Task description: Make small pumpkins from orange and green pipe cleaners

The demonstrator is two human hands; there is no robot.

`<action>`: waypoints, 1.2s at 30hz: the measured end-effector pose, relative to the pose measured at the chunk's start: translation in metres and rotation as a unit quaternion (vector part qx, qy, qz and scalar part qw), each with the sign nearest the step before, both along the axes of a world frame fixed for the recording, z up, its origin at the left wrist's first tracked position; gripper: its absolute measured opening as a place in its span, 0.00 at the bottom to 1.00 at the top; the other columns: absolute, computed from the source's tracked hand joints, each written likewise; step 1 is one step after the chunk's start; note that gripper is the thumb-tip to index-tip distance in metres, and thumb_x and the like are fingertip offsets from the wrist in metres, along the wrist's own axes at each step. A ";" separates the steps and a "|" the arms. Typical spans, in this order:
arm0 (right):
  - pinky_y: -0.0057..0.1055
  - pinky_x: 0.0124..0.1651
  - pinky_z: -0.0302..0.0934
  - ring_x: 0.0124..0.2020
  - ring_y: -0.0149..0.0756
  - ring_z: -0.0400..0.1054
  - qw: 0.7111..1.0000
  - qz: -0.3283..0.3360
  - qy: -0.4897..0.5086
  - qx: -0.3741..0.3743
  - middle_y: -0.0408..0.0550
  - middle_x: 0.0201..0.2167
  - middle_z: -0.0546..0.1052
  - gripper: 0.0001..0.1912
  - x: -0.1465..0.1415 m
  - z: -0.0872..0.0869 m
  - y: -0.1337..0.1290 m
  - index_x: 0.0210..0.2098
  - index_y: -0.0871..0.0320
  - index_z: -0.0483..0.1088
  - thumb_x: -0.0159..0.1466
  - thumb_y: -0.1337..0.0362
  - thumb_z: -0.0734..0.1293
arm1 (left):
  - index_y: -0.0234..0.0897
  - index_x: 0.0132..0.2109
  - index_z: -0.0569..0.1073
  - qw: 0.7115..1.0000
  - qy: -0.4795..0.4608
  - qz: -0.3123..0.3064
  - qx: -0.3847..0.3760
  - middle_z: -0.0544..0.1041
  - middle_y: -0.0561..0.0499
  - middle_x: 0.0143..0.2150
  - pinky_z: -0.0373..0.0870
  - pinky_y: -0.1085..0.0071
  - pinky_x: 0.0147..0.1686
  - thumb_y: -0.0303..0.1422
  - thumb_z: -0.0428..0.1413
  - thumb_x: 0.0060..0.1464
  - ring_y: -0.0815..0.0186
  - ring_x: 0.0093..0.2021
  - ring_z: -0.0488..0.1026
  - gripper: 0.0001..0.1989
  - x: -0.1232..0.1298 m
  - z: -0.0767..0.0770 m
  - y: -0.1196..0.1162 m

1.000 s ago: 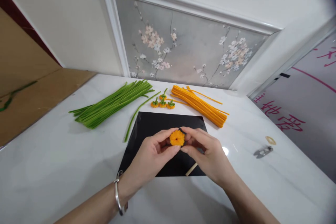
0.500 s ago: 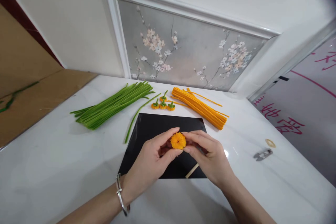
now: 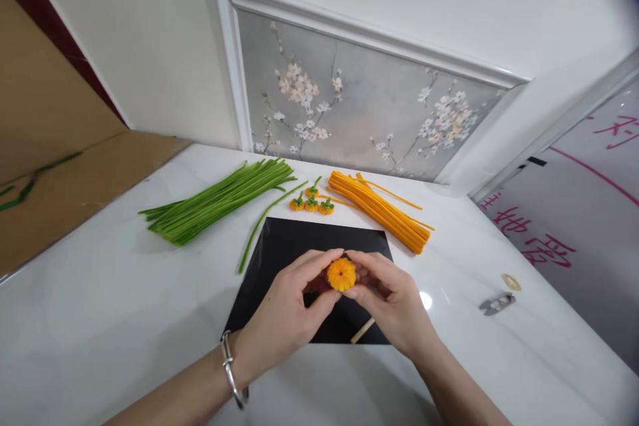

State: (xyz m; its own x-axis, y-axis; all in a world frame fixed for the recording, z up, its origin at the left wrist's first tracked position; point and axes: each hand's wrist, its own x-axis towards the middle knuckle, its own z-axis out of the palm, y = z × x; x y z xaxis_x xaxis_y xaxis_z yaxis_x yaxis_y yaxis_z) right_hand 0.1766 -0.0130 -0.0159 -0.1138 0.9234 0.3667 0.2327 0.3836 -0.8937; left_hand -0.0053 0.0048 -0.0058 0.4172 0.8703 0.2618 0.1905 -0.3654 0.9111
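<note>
Between the fingertips of both hands is a small orange pumpkin (image 3: 341, 274), ribbed and round, made of fuzzy pipe cleaner, its dimpled face turned up toward me. My left hand (image 3: 294, 296) pinches it from the left, and a silver bangle circles that wrist. From the right, my right hand (image 3: 394, 299) pinches it too. Beneath the hands lies a black mat (image 3: 279, 246). A pale wooden stick (image 3: 363, 331) rests on the mat, its far end hidden by my right hand.
Green pipe cleaners (image 3: 219, 203) lie bundled at the left, with a single green one (image 3: 262, 223) beside the mat. Several finished small pumpkins (image 3: 312, 204) with green tops stand behind the mat. Orange pipe cleaners (image 3: 382, 210) lie right of them. Thread snips (image 3: 497, 304) and a yellowish ring (image 3: 511, 281) are far right.
The view has shifted slightly. Both hands still hold the orange pumpkin, which has tipped a little, and the fingers have shifted slightly around it.
</note>
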 end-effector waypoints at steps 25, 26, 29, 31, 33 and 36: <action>0.27 0.31 0.69 0.26 0.32 0.72 0.996 -0.033 0.038 -0.067 0.46 0.29 0.76 0.10 -0.041 0.008 0.006 0.41 0.58 0.71 0.63 0.61 0.64 | 0.35 0.38 0.75 0.878 -0.289 0.048 -0.379 0.76 0.54 0.35 0.75 0.78 0.38 0.27 0.63 0.52 0.74 0.33 0.74 0.05 -0.018 0.034 0.031; 0.27 0.29 0.69 0.25 0.32 0.72 0.997 -0.033 0.029 -0.064 0.46 0.28 0.76 0.10 -0.041 0.010 0.005 0.38 0.58 0.72 0.64 0.60 0.62 | 0.35 0.38 0.75 0.872 -0.296 0.049 -0.387 0.76 0.54 0.34 0.75 0.79 0.37 0.27 0.63 0.52 0.74 0.32 0.75 0.06 -0.017 0.031 0.030; 0.25 0.25 0.67 0.22 0.31 0.71 0.996 -0.047 0.007 -0.074 0.46 0.27 0.76 0.12 -0.037 0.014 0.005 0.33 0.58 0.71 0.66 0.59 0.60 | 0.34 0.38 0.75 0.851 -0.306 0.050 -0.423 0.77 0.52 0.34 0.75 0.78 0.35 0.30 0.63 0.53 0.72 0.32 0.76 0.06 -0.018 0.024 0.025; 0.25 0.24 0.65 0.20 0.31 0.71 0.995 -0.063 -0.018 -0.075 0.45 0.24 0.75 0.11 -0.035 0.016 0.007 0.33 0.57 0.70 0.66 0.58 0.61 | 0.34 0.37 0.75 0.849 -0.292 0.045 -0.437 0.78 0.50 0.35 0.76 0.77 0.36 0.33 0.62 0.55 0.71 0.34 0.77 0.07 -0.017 0.020 0.023; 0.25 0.25 0.64 0.20 0.31 0.70 0.994 -0.083 -0.058 -0.050 0.43 0.21 0.74 0.10 -0.034 0.018 0.009 0.33 0.57 0.71 0.66 0.60 0.61 | 0.33 0.38 0.76 0.860 -0.267 0.038 -0.433 0.79 0.47 0.37 0.76 0.74 0.39 0.38 0.60 0.56 0.68 0.37 0.77 0.10 -0.017 0.019 0.020; 0.27 0.28 0.64 0.21 0.32 0.69 0.987 -0.101 -0.123 0.029 0.43 0.21 0.74 0.09 -0.035 0.021 0.012 0.32 0.56 0.71 0.66 0.63 0.61 | 0.35 0.43 0.76 0.887 -0.240 0.042 -0.392 0.79 0.47 0.41 0.75 0.71 0.45 0.41 0.59 0.55 0.66 0.42 0.77 0.14 -0.015 0.018 0.018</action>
State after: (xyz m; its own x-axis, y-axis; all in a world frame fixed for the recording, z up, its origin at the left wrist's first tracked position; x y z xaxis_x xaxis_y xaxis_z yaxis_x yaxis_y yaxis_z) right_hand 0.1412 -0.0012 0.0052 -0.0225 0.9143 0.4045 0.5171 0.3569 -0.7780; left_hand -0.0200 0.0226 0.0121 0.3457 0.8863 -0.3082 -0.2911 0.4135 0.8627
